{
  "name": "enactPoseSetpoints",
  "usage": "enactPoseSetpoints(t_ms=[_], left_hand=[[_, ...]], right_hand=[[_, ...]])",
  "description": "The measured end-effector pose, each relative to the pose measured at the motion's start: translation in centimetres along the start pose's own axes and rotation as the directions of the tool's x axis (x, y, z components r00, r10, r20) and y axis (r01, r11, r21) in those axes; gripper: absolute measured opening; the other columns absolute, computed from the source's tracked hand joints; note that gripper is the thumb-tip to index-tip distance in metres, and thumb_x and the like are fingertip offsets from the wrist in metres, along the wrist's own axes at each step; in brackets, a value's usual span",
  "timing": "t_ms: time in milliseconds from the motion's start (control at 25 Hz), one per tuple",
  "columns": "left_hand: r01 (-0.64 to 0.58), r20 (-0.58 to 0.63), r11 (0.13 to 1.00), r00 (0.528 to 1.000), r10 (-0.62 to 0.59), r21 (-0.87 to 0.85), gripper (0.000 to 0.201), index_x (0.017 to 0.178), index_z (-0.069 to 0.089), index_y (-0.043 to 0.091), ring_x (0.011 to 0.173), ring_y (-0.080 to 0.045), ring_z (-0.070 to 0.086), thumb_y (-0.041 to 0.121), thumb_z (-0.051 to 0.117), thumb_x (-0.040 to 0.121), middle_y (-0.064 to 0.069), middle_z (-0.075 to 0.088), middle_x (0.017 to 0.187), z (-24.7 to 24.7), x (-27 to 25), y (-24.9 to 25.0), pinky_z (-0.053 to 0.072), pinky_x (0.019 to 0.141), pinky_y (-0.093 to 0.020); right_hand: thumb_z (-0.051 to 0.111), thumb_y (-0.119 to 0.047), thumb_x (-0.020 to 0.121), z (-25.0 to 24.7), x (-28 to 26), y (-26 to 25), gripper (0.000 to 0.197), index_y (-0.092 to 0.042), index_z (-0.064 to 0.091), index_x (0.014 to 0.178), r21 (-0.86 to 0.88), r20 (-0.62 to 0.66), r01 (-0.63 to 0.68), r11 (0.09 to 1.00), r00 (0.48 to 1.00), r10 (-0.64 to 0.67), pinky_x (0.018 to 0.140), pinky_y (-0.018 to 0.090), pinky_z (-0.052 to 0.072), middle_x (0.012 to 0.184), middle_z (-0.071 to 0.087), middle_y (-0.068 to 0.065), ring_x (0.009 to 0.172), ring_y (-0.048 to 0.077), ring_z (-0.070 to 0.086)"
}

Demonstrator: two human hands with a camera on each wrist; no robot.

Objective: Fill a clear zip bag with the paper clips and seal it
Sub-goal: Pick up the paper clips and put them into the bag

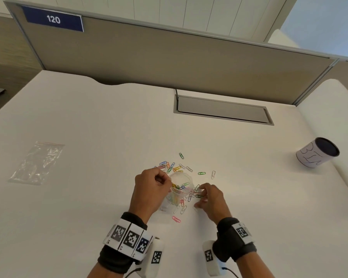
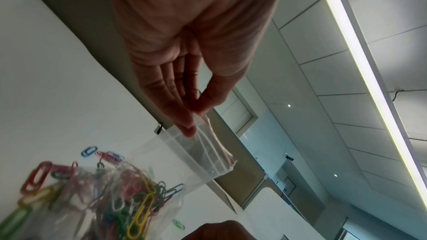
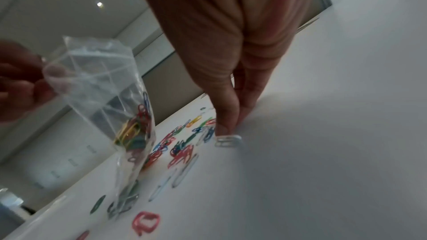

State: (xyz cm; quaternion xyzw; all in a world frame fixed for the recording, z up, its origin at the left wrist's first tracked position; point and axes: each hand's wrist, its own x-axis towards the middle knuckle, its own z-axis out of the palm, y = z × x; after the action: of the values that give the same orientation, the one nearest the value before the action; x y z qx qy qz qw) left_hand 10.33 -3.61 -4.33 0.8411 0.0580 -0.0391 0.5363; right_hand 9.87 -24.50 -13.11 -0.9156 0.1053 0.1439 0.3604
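My left hand (image 1: 169, 184) pinches the top edge of a clear zip bag (image 1: 182, 182) and holds it upright with its mouth open; the left wrist view shows thumb and fingers (image 2: 187, 127) on the zip strip. Coloured paper clips (image 2: 120, 198) fill the bag's bottom. My right hand (image 1: 199, 194) is down at the table just right of the bag, its fingertips (image 3: 225, 127) pinching a white paper clip (image 3: 227, 140) that lies on the table. Several loose clips (image 1: 173, 166) lie scattered beyond and around the bag.
A second, empty zip bag (image 1: 36, 163) lies flat at the far left of the white table (image 1: 88, 127). A paper-wrapped cup (image 1: 317, 152) stands at the right. A grey cable hatch (image 1: 221, 110) sits in the table, with a divider panel (image 1: 169, 57) behind it.
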Motion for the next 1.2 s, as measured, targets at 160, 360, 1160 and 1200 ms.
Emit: enactPoseSetpoints(t_ms=[160, 360, 1160, 1200], left_hand=[[-0.008, -0.089, 1.0, 0.996, 0.009, 0.016, 0.009, 0.073, 0.067, 0.012, 0.054, -0.007, 0.07, 0.011, 0.069, 0.082, -0.001, 0.073, 0.063, -3.0, 0.0, 0.5, 0.062, 0.067, -0.034], [-0.033, -0.181, 0.999, 0.983, 0.039, 0.034, 0.006, 0.076, 0.068, 0.009, 0.056, -0.01, 0.071, 0.01, 0.069, 0.081, -0.001, 0.073, 0.062, -7.0, -0.4, 1.3, 0.062, 0.068, -0.037], [0.074, -0.284, 0.997, 0.957, -0.065, 0.023, 0.01, 0.071, 0.067, 0.01, 0.055, -0.013, 0.071, 0.007, 0.068, 0.081, -0.003, 0.072, 0.06, -9.6, -0.2, -2.3, 0.062, 0.069, -0.04], [0.074, -0.285, 0.997, 0.957, -0.061, 0.035, 0.01, 0.071, 0.068, 0.01, 0.055, -0.013, 0.071, 0.008, 0.068, 0.081, -0.003, 0.072, 0.06, -9.6, -0.2, -2.3, 0.061, 0.069, -0.039]], right_hand=[[0.07, -0.004, 0.081, 0.7, 1.0, -1.7, 0.02, -0.009, 0.066, 0.1, -0.053, -0.104, 0.172, 0.984, 0.979, -0.176, 0.07, 0.023, 0.05, 0.09, 0.061, 0.004, 0.078, 0.02, 0.058], [0.063, -0.018, 0.088, 3.0, -0.9, -4.4, 0.013, -0.014, 0.067, 0.099, -0.238, -0.021, 0.517, 0.822, 0.844, -0.536, 0.081, 0.026, 0.049, 0.106, 0.068, 0.003, 0.1, 0.022, 0.061], [0.019, -0.063, 0.095, 9.3, -1.0, -5.4, 0.07, -0.021, 0.011, 0.15, -0.545, 0.511, 0.748, 0.378, 0.654, -0.558, 0.116, 0.06, -0.001, 0.158, 0.016, -0.001, 0.146, 0.031, 0.013], [0.019, -0.064, 0.094, 10.0, -1.8, -5.4, 0.071, -0.023, 0.005, 0.15, -0.515, 0.57, 0.799, 0.311, 0.589, -0.573, 0.115, 0.064, -0.004, 0.159, 0.013, -0.001, 0.147, 0.031, 0.008]])
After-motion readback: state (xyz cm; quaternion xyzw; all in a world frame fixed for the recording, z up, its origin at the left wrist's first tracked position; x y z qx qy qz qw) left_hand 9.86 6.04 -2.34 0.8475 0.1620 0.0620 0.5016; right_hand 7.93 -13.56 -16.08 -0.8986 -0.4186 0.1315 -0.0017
